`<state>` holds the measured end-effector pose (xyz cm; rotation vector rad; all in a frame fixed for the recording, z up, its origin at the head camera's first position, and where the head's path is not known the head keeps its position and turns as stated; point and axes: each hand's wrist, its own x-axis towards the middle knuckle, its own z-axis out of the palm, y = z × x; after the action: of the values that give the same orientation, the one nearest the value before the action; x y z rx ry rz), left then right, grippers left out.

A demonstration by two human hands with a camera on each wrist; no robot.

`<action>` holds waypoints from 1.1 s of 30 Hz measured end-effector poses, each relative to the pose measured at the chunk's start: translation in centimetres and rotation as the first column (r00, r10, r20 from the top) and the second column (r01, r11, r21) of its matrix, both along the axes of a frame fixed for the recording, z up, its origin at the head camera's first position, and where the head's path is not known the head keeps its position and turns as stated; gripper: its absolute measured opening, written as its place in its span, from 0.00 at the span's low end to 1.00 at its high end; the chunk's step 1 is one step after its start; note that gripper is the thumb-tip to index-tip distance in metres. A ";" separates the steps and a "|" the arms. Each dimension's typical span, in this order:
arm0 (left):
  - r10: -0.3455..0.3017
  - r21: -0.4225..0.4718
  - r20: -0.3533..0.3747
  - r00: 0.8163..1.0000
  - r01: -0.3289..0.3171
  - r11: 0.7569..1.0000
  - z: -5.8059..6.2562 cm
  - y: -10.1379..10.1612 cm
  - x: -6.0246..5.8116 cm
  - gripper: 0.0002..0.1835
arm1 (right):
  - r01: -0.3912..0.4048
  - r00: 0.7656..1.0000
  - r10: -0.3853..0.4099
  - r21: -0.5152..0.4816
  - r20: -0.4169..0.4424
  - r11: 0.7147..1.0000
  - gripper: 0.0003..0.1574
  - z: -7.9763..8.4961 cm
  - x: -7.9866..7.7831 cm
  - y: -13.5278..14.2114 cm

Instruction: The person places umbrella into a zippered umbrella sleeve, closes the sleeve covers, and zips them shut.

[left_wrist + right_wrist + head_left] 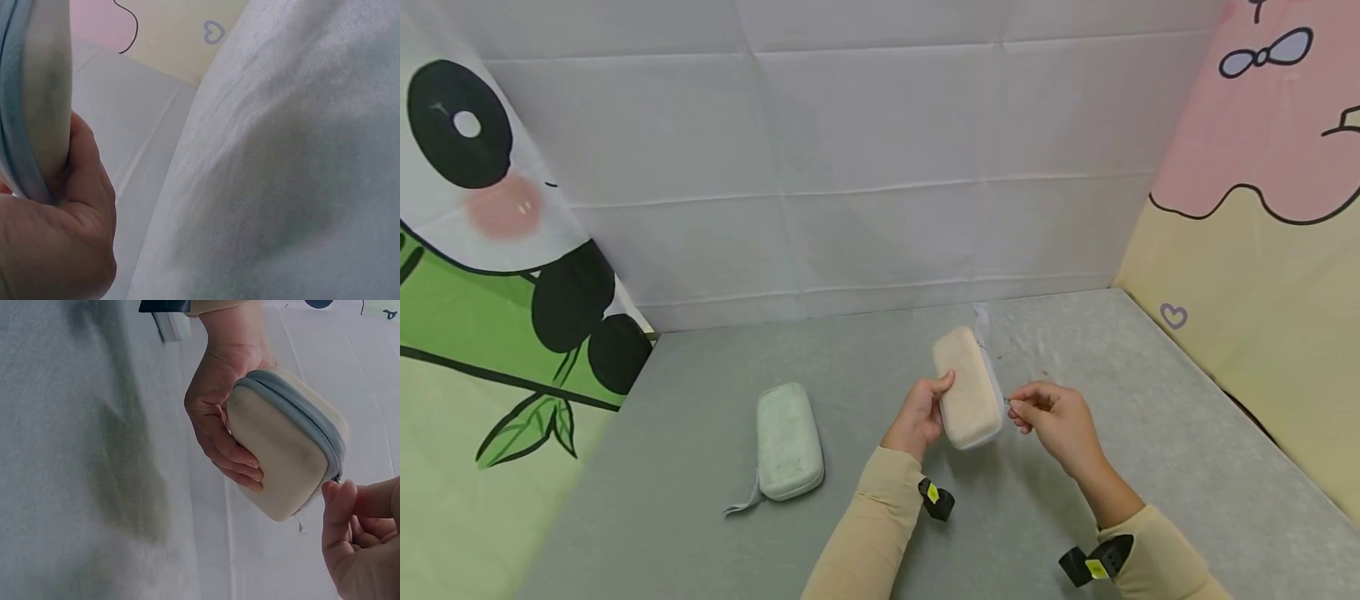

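Note:
A cream zip case (967, 387) is held up over the table, tilted, with its blue-grey zipper (303, 419) running round the side. My left hand (917, 417) grips it from the left, thumb across the broad face; the right wrist view shows the other fingers (232, 450) wrapped round the opposite face. On the case's right side, thumb and forefinger of my right hand (1060, 423) pinch the small dark zipper pull (336, 479). Along the stretch that faces the right wrist camera, the zipper halves lie close together. The case's contents are hidden.
A pale green zip case (790, 442) lies on the grey table (700, 375) to the left, its fabric strap (745, 502) trailing toward me. White cloth (880, 150) hangs behind the table. Printed cartoon panels stand along both sides.

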<state>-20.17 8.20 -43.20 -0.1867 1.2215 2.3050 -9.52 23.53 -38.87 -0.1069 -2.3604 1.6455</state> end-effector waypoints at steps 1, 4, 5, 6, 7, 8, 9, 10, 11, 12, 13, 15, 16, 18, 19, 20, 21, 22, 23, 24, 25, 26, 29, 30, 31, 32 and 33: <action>0.001 0.004 0.003 1.000 -0.001 1.000 0.0 0.0 0.0 0.06 | -0.002 1.000 0.002 -0.002 0.001 1.000 0.07 0.0 0.0 0.0; 0.008 0.019 -0.001 1.000 -0.008 1.000 -0.1 0.0 -0.1 0.06 | -0.005 1.000 0.005 -0.011 -0.003 1.000 0.07 0.1 0.2 -0.2; 0.011 0.023 -0.001 1.000 -0.011 1.000 -0.1 0.0 0.0 0.06 | -0.006 1.000 0.006 -0.012 -0.007 1.000 0.07 0.1 0.2 -0.2; 0.012 0.028 -0.002 1.000 -0.012 1.000 -0.1 0.0 -0.1 0.06 | -0.008 1.000 0.008 -0.014 -0.010 1.000 0.06 0.2 0.3 -0.3; 0.015 0.036 0.001 1.000 -0.015 0.999 -0.1 -0.1 -0.1 0.06 | -0.010 1.000 0.009 -0.014 -0.012 1.000 0.06 0.2 0.3 -0.3; 0.018 0.042 0.002 1.000 -0.018 0.999 -0.1 -0.1 -0.1 0.06 | -0.013 1.000 0.012 -0.016 -0.015 1.000 0.06 0.2 0.4 -0.3; 0.019 0.048 0.007 1.000 -0.020 0.999 -0.1 -0.1 -0.1 0.06 | -0.016 1.000 0.016 -0.018 -0.018 1.000 0.06 0.2 0.5 -0.4; 0.021 0.054 0.012 1.000 -0.021 0.998 -0.1 -0.1 -0.1 0.07 | -0.019 1.000 0.018 -0.019 -0.019 1.000 0.06 0.3 0.5 -0.5; 0.023 0.061 0.019 1.000 -0.024 0.998 -0.2 -0.1 -0.2 0.07 | -0.020 1.000 0.020 -0.021 -0.019 1.000 0.06 0.3 0.6 -0.5; 0.025 0.066 0.024 0.999 -0.027 0.997 -0.2 -0.1 -0.2 0.07 | -0.022 1.000 0.022 -0.021 -0.018 1.000 0.06 0.3 0.7 -0.5; 0.028 0.070 0.029 0.999 -0.030 0.997 -0.2 -0.2 -0.2 0.08 | -0.023 1.000 0.023 -0.021 -0.018 1.000 0.05 0.3 0.7 -0.6; 0.032 0.073 0.038 0.999 -0.035 0.997 -0.2 -0.2 -0.2 0.09 | -0.024 1.000 0.024 -0.024 -0.017 0.999 0.05 0.4 0.8 -0.7; 0.033 0.074 0.038 0.999 -0.036 0.997 -0.2 -0.2 -0.2 0.10 | -0.023 1.000 0.023 -0.025 -0.016 0.999 0.05 0.4 0.9 -0.7; 0.037 0.071 0.044 0.998 -0.040 0.997 -0.2 -0.2 -0.2 0.10 | -0.024 1.000 0.024 -0.027 -0.016 0.999 0.06 0.4 0.9 -0.7; 0.040 0.070 0.048 0.998 -0.043 0.997 -0.2 -0.2 -0.2 0.10 | -0.023 1.000 0.022 -0.028 -0.017 0.999 0.06 0.4 1.0 -0.8; 0.043 0.069 0.049 0.998 -0.046 0.997 -0.2 -0.2 -0.2 0.11 | -0.023 1.000 0.022 -0.028 -0.019 0.999 0.06 0.3 1.0 -0.8; 0.046 0.068 0.051 0.998 -0.050 0.996 -0.2 -0.2 -0.2 0.11 | -0.023 1.000 0.022 -0.027 -0.021 0.999 0.06 0.3 1.0 -0.8; 0.051 0.068 0.054 0.997 -0.055 0.996 -0.2 -0.2 -0.2 0.11 | -0.023 1.000 0.022 -0.024 -0.022 0.999 0.06 0.3 1.0 -0.8; 0.057 0.067 0.060 0.997 -0.061 0.996 -0.2 -0.2 -0.2 0.12 | -0.023 0.999 0.023 -0.020 -0.023 1.000 0.06 0.2 1.0 -0.8; 0.061 0.068 0.064 0.996 -0.065 0.996 -0.2 -0.2 -0.2 0.12 | -0.023 0.999 0.022 -0.016 -0.024 1.000 0.06 0.2 1.1 -0.8; 0.066 0.067 0.066 0.996 -0.070 0.995 -0.2 -0.2 -0.2 0.13 | -0.021 0.999 0.021 -0.013 -0.024 1.000 0.06 0.2 1.1 -0.8; 0.069 0.068 0.068 0.995 -0.073 0.995 -0.2 -0.2 -0.2 0.13 | -0.020 0.999 0.020 -0.008 -0.025 1.000 0.06 0.1 1.1 -0.8; 0.079 0.063 0.066 0.995 -0.083 0.995 -0.3 -0.2 -0.2 0.12 | -0.007 0.999 0.007 0.008 -0.033 1.000 0.05 0.0 1.1 -0.9; 0.083 0.061 0.066 0.994 -0.087 0.994 -0.3 -0.1 -0.2 0.11 | 0.004 0.999 -0.003 0.018 -0.040 1.000 0.05 -0.1 1.1 -0.9; 0.088 0.061 0.063 0.994 -0.092 0.994 -0.3 -0.1 -0.2 0.10 | 0.014 0.999 -0.013 0.029 -0.049 0.999 0.04 -0.2 1.1 -0.9; 0.093 0.060 0.062 0.994 -0.097 0.993 -0.4 -0.1 -0.2 0.09 | 0.026 0.998 -0.023 0.039 -0.060 0.999 0.03 -0.3 1.1 -1.0; 0.100 0.059 0.062 0.993 -0.104 0.993 -0.3 0.0 -0.2 0.08 | 0.037 0.997 -0.034 0.050 -0.070 0.998 0.03 -0.3 1.1 -1.0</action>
<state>-20.39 8.18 -43.54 -0.2995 1.1339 2.4037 -8.41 22.48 -39.21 -0.0805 -2.3337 1.5468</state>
